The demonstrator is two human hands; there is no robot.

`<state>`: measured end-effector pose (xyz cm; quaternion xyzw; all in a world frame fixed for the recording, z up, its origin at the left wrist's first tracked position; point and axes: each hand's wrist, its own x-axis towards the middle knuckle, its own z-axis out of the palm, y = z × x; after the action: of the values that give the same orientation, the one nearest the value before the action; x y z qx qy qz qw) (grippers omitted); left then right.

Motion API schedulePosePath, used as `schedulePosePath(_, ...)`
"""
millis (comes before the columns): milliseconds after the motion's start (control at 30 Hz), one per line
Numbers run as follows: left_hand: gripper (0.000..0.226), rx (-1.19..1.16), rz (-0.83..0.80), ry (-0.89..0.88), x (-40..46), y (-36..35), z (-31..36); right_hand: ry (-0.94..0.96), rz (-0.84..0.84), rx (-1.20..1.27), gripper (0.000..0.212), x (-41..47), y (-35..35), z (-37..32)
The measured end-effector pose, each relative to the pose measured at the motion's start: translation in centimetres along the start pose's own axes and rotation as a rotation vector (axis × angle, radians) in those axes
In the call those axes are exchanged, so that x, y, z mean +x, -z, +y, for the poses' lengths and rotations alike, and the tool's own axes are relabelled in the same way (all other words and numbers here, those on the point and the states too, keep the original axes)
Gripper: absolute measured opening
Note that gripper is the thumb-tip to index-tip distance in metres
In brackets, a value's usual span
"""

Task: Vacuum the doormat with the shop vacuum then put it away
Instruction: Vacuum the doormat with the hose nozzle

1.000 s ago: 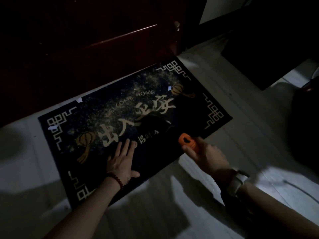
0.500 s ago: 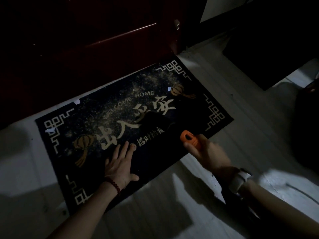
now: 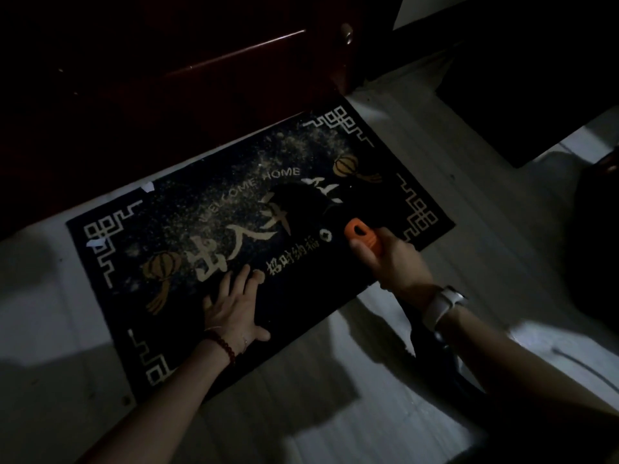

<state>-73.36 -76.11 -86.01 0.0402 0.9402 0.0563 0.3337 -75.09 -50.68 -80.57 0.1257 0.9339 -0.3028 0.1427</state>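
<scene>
Dim pale floor (image 3: pixel 435 182) by a dark door (image 3: pixel 167 61) bears the dusty doormat (image 3: pixel 207 209), left hand (image 3: pixel 234 309) pressing flat with fingers spread, right hand (image 3: pixel 398 262) gripping the orange vacuum handle (image 3: pixel 363 236) over it.

A dark doormat (image 3: pixel 207 236) with gold lettering, lanterns and pale dust specks lies flat on the floor by a door. The vacuum's orange-handled nozzle (image 3: pixel 363 237) rests over its right-centre.

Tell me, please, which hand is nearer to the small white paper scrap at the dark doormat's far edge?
Left. The left hand rests flat on the doormat, below the white paper scrap; the right hand, gripping the orange handle, is farther right.
</scene>
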Motion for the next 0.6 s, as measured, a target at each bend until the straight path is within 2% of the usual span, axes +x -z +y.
schedulePosePath(67,0.108,-0.013,0.004,0.0,-0.1,0.0,0.0,0.005,0.025,-0.019,0.05,-0.4,0.7,0.0)
schedulePosePath(200,0.109,-0.027,0.011,-0.002,-0.1,-0.1,0.0,-0.087,0.237,0.01,0.049,3.0,3.3,0.9)
schedulePosePath(333,0.109,-0.047,0.017,-0.004,-0.1,-0.1,-0.1,-0.129,0.168,0.041,0.047,4.3,3.0,0.6)
schedulePosePath(400,0.108,-0.037,0.019,-0.008,-0.1,-0.1,-0.2,-0.087,0.088,0.038,0.047,2.4,1.3,0.4)
schedulePosePath(500,0.108,-0.033,0.013,-0.012,-0.2,-0.2,-0.2,0.016,-0.012,-0.094,0.047,-0.8,0.0,0.6)
schedulePosePath(600,0.108,-0.035,0.014,-0.007,-0.2,-0.1,-0.2,-0.032,0.133,-0.129,0.047,0.3,2.3,1.8)
